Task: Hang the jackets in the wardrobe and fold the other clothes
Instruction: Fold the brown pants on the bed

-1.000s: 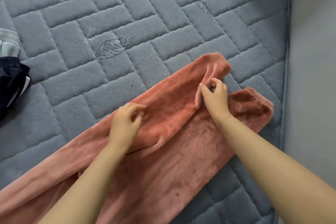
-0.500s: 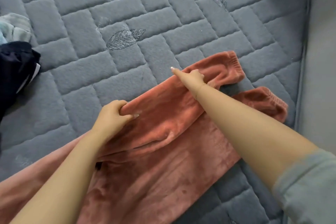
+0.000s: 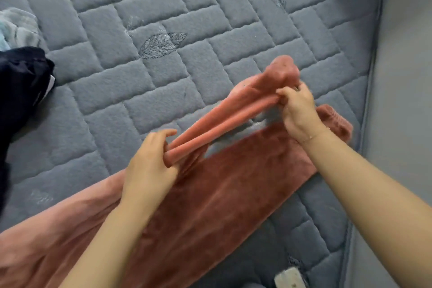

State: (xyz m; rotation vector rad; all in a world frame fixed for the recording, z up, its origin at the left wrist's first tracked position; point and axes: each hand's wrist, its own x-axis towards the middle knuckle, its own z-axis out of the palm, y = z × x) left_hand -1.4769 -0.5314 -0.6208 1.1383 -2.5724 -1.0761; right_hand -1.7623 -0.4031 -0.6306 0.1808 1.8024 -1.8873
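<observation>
Pink fleece pants [image 3: 222, 194] are spread across the grey quilted bed cover [image 3: 145, 91], running from the lower left of the frame up toward the middle right, and they look like fuzzy pajama bottoms. One leg lies flat, with its ribbed cuff poking out at the right edge near the wall [image 3: 406, 100]. The other leg is lifted and bunched into a long roll stretched between both hands, clear of the bed in the middle. The left hand [image 3: 152, 163], just below center, has its fingers curled round the near end of that roll with the thumb on top. The right hand [image 3: 299, 112], up and to the right, pinches the far end just short of the cuff, which flops over above the knuckles. At the left edge there's a dark navy garment [image 3: 21, 91] piled up, with a pale blue-green cloth [image 3: 17, 28] just above it. A small white tag [image 3: 288, 278] sits at the bottom edge on the cover.
</observation>
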